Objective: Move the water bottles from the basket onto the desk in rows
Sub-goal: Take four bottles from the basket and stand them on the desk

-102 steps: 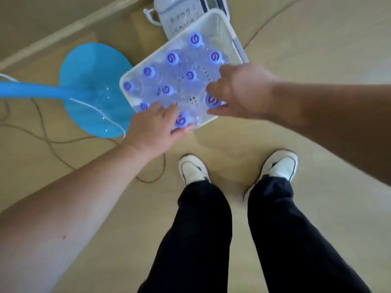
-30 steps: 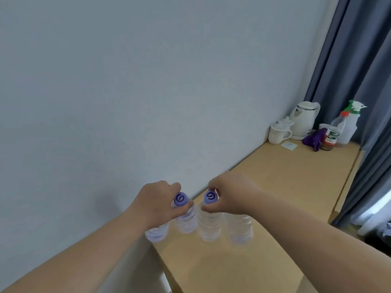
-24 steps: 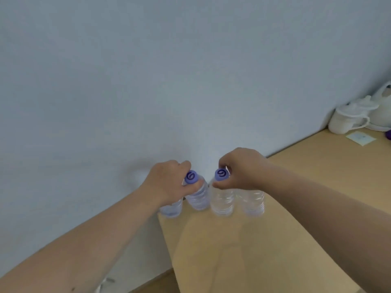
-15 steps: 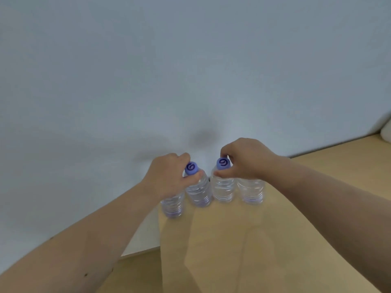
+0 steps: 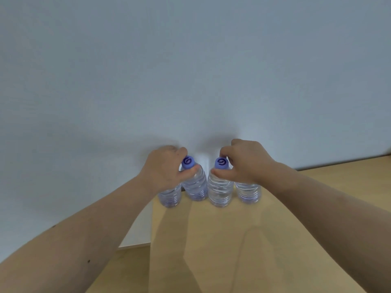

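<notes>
Several clear water bottles with purple caps stand in a row at the back left corner of the wooden desk, close to the wall. My left hand grips the necks of the two left water bottles, one of them mostly hidden under the hand. My right hand grips the necks of the two right water bottles. All bottle bases sit at desk level; I cannot tell whether they touch it. The basket is out of view.
A plain pale wall rises directly behind the bottles. The desk's left edge drops off just beside the leftmost bottle, with floor below. Bare desk surface stretches toward me and to the right.
Both hands took bottles from the basket on the floor and carried them to the desk. In the last second the bottles came down to desk level and the two pairs drew slightly apart.
</notes>
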Motion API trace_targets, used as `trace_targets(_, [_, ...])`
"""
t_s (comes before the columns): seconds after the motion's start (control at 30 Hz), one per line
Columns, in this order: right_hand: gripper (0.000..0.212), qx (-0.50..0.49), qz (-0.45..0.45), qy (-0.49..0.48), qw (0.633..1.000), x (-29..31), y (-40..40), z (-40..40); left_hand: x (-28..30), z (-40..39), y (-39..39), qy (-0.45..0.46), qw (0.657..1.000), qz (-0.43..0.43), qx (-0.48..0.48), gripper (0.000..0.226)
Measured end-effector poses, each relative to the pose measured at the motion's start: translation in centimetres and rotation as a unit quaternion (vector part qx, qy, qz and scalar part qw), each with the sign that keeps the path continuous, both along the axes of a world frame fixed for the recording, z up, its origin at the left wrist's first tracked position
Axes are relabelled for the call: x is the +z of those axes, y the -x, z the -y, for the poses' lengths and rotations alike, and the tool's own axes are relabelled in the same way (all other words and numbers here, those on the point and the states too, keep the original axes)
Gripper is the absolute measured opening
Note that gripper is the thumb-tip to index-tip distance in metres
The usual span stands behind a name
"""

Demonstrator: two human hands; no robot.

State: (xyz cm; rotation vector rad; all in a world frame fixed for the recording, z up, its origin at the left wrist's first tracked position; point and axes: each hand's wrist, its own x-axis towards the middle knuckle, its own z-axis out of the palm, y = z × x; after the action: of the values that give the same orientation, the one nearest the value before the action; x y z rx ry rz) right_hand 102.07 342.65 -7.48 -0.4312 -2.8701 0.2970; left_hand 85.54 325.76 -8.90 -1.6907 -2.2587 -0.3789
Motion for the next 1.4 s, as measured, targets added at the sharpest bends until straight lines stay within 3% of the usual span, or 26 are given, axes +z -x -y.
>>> trace_targets(0.27, [0.041, 0.022, 0.023, -0.010, 0.999, 0.2, 0.2, -0.2, 0.5, 0.0, 0.0, 0.023, 0.999, -0.045, 0.006, 0.049])
trace_targets(0.47, [0.050, 0.016, 0.048, -0.058, 0.997, 0.3, -0.3, 0.2, 0.1, 0.9, -0.5, 0.010, 0.998, 0.060, 0.004, 0.053])
trace_targets(0.77, [0.044, -0.001, 0.075, -0.086, 0.993, 0.5, -0.5, 1.1, 1.1, 2.0, -1.7, -0.028, 0.982, 0.173, 0.070, 0.054])
trace_targets(0.93, [0.042, -0.026, 0.059, -0.082, 0.995, 0.3, -0.5, 1.1, 2.3, 3.0, -1.9, -0.021, 0.980, 0.181, 0.075, 0.058])
trace_targets(1.1, [0.047, -0.038, 0.064, -0.089, 0.993, 0.3, -0.5, 1.0, 3.6, 4.0, -2.2, -0.006, 0.989, 0.136, 0.052, 0.058])
trace_targets(1.3, [0.067, -0.101, 0.076, -0.106, 0.986, 0.5, -0.9, 1.2, 4.7, 6.2, -2.1, 0.008, 0.991, 0.113, 0.065, 0.064])
trace_targets(1.4, [0.080, -0.127, 0.067, -0.173, 0.974, 1.1, -0.5, 1.8, 5.2, 8.0, -1.9, 0.011, 0.992, 0.105, 0.074, 0.060])
